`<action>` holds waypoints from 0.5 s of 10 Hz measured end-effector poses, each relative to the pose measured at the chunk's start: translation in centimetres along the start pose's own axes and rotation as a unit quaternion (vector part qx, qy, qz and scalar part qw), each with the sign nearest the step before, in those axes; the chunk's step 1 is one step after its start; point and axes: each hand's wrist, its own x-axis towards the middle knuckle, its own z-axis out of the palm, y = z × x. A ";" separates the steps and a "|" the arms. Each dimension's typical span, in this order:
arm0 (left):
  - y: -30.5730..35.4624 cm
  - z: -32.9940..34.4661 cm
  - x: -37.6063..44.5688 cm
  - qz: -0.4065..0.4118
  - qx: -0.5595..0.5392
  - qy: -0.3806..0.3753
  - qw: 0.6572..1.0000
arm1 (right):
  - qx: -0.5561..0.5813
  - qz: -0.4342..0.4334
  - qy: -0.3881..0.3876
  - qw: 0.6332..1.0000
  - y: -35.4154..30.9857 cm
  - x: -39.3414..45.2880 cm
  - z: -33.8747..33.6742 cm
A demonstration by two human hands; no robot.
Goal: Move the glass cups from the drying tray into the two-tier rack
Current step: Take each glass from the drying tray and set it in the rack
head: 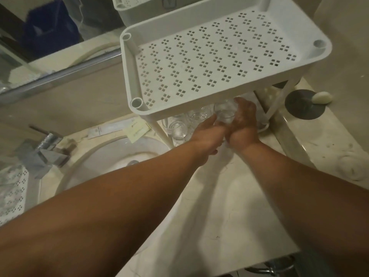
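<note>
A clear, smooth-walled glass cup (224,113) sits upright between both hands under the top tier of the rack (209,62), over the lower tier. The right hand (242,121) wraps its curled fingers round the cup's right side; the left hand (207,129) touches its left side with straight fingers. To the left of it, three more clear cups (177,126) can be made out on the lower tier, standing close together, partly hidden by the tier above; the exact count behind the shelf cannot be told.

The rack is white plastic, a rounded rectangle with a raised rim, its floor pierced by many small clusters of four square holes. Round sockets mark three visible corners, and slim white tube legs run down to the worktop (219,206), which is pale, marble-like stone.

A round white basin (95,156) is sunk into the worktop at left, with one angular chrome tap (44,150) beside it. Behind the basin lie two flat paper packets (119,129). At far left is the edge of a white perforated tray (14,194). At right, an oval white soap (321,97) rests on a dark round dish (303,105).
</note>
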 end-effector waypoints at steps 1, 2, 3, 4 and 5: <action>0.0 0.1 0.4 0.007 0.000 -0.001 1.000 | -0.009 0.030 0.004 1.000 0.3 0.9 1.1; -0.2 0.1 0.7 0.009 0.004 -0.004 1.000 | -0.013 0.014 -0.006 1.000 -0.1 0.8 0.8; -0.3 0.2 0.9 0.016 0.010 -0.006 1.000 | -0.031 0.017 -0.014 0.999 -0.1 1.0 0.7; -0.4 0.3 1.0 0.022 0.004 -0.004 1.000 | -0.027 0.043 -0.016 0.999 -0.7 1.4 0.9; -0.5 0.4 1.2 0.026 -0.001 -0.004 1.000 | -0.056 0.038 -0.016 0.998 -0.5 1.7 1.0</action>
